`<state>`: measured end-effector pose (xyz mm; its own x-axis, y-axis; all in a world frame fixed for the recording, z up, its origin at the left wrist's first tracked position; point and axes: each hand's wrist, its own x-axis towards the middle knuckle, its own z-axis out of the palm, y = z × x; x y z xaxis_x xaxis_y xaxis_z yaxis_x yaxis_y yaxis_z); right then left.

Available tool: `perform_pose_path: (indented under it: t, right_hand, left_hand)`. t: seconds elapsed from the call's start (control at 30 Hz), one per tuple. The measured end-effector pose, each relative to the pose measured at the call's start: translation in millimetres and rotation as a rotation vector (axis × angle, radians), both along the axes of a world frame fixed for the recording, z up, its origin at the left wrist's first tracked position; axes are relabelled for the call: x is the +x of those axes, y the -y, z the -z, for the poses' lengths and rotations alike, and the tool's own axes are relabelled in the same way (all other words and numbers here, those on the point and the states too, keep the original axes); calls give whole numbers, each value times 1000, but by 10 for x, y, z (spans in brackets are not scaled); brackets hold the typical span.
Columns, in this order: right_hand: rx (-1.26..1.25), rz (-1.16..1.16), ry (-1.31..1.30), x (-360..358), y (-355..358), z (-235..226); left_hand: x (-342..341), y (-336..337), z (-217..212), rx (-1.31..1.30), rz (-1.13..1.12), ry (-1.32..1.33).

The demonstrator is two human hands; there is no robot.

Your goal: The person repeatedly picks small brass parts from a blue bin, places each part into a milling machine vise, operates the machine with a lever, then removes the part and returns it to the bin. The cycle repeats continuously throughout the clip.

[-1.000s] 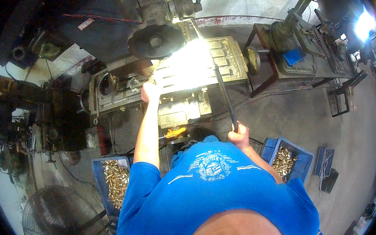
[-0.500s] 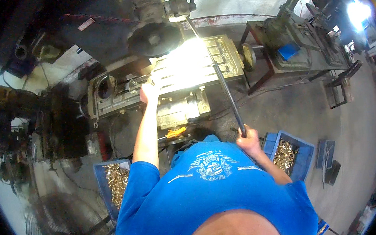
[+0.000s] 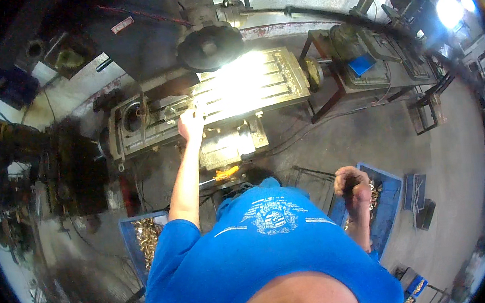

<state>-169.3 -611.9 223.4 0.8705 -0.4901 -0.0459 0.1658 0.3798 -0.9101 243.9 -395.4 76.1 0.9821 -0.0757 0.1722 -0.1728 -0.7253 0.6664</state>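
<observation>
The left hand (image 3: 191, 125) is resting at the machine bed (image 3: 280, 83) just right of a metal fitting (image 3: 170, 113), its grip unclear in the glare, while the right hand (image 3: 358, 190), nearer the brass pieces (image 3: 374, 192), is hovering over their blue bin (image 3: 392, 190), fingers (image 3: 349, 171) half curled, any hold impossible to tell.

Blue short-sleeved T-shirt (image 3: 245, 259) with rounded white print (image 3: 274, 218).
</observation>
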Motion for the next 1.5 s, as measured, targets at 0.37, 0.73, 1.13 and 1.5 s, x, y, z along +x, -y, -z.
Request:
perform_pose_path:
  t: [0.37, 0.73, 1.13, 1.5]
  right_hand:
    - [0, -80, -156, 30, 11, 536]
    - [68, 10, -112, 838, -146, 1609]
    - [-1035, 593, -437, -939, 680, 1416]
    - [-999, 691, -1134, -1001, 558, 1290]
  left_hand:
    - [-236, 408, -174, 26, 487, 358]
    - [-2004, 1257, -135, 68, 1055, -126]
    - [-827, -721, 653, 729, 735, -288]
    - [-1132, -800, 677, 627, 613, -642]
